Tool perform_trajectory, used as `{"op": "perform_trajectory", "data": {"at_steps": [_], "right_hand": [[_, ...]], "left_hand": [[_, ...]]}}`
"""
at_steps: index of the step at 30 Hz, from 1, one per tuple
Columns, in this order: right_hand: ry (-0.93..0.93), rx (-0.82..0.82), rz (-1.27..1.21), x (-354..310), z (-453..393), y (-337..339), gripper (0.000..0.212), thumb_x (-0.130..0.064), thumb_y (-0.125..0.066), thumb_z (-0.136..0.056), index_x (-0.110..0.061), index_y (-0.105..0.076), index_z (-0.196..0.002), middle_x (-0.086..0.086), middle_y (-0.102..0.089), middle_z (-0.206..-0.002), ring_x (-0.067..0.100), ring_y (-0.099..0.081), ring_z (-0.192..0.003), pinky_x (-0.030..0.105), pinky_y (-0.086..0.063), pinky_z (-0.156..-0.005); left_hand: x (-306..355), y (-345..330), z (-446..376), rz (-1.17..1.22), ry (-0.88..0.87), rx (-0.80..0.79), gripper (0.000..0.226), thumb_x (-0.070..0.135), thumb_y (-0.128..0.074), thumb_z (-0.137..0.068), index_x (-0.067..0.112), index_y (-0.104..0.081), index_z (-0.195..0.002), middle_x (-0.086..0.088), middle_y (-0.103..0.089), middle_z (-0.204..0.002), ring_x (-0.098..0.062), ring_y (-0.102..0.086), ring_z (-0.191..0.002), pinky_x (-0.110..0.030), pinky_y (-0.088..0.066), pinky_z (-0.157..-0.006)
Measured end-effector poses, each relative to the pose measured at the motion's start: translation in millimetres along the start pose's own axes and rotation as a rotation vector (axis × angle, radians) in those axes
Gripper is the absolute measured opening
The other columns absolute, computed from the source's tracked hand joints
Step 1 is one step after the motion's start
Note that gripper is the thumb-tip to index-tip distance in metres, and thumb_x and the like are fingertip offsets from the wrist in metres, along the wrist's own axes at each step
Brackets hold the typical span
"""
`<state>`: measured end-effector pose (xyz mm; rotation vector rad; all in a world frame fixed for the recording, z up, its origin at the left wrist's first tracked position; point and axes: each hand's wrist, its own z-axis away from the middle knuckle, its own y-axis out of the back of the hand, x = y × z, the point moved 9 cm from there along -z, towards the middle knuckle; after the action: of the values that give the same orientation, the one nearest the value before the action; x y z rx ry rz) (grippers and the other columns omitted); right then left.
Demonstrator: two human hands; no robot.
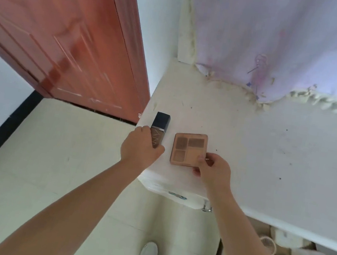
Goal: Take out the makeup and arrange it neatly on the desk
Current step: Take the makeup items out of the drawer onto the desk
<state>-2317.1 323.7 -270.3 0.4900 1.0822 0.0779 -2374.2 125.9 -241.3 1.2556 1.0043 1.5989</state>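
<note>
I see my left hand (141, 145) gripping a bottle (158, 130) on the desk (248, 144); just beside it, my right hand (211, 169) pinches the palette (188, 148) corner.

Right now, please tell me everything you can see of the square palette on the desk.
The palette is a flat, tan square with rounded corners, looking like card or plastic. It shows three brownish pans and one pale section. It lies face up on the white desk, right of the bottle. The right hand pinches its near right corner.
</note>
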Motion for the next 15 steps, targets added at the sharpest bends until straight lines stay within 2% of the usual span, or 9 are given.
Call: {"op": "perform_trajectory", "data": {"at_steps": [3, 9, 12, 15], "right_hand": [[-0.022, 0.024, 0.089, 5, -2, -10, 0.017, -0.011, -0.047, -0.090, -0.005, -0.063, -0.094, 0.003, -0.059, -0.063, 0.023, -0.056, -0.067, 0.030, -0.043, -0.068], [0.011, -0.011, 0.407, -1, 1, -16, 0.024, -0.019, -0.045, -0.093, -0.001, -0.057, -0.102, 0.011, -0.062, -0.088, 0.025, -0.054, -0.085, 0.022, -0.027, -0.061], [0.008, -0.027, 0.500, -2, 4, -18, 0.025, -0.021, -0.044, -0.093, -0.002, -0.053, -0.105, 0.014, -0.062, -0.096, 0.028, -0.056, -0.093, 0.027, -0.033, -0.067], [0.037, -0.005, 0.548, -6, 8, -15, 0.029, -0.026, -0.047, -0.092, -0.004, -0.049, -0.110, 0.015, -0.062, -0.101, 0.029, -0.055, -0.097, 0.030, -0.037, -0.073]], "left_hand": [[-14, -4, -12, 0.015, -0.030, -0.032, 0.042, 0.033, -0.059, -0.077, 0.006, -0.051, -0.107, -0.011, -0.055, -0.103, -0.027, -0.054, -0.091, -0.032, -0.039, -0.066], [-31, -9, -10, 0.098, -0.030, -0.055, 0.043, 0.033, -0.060, -0.077, 0.007, -0.049, -0.109, -0.008, -0.053, -0.100, -0.021, -0.049, -0.077, -0.030, -0.038, -0.062], [-30, -10, -6, 0.109, -0.016, -0.075, 0.046, 0.035, -0.059, -0.080, 0.006, -0.048, -0.114, -0.011, -0.053, -0.106, -0.027, -0.055, -0.086, -0.032, -0.040, -0.064], [-25, -3, 0, 0.014, -0.041, -0.046, 0.059, 0.042, -0.060, -0.081, 0.003, -0.043, -0.123, -0.017, -0.050, -0.114, -0.033, -0.050, -0.101, -0.037, -0.042, -0.073]]}}
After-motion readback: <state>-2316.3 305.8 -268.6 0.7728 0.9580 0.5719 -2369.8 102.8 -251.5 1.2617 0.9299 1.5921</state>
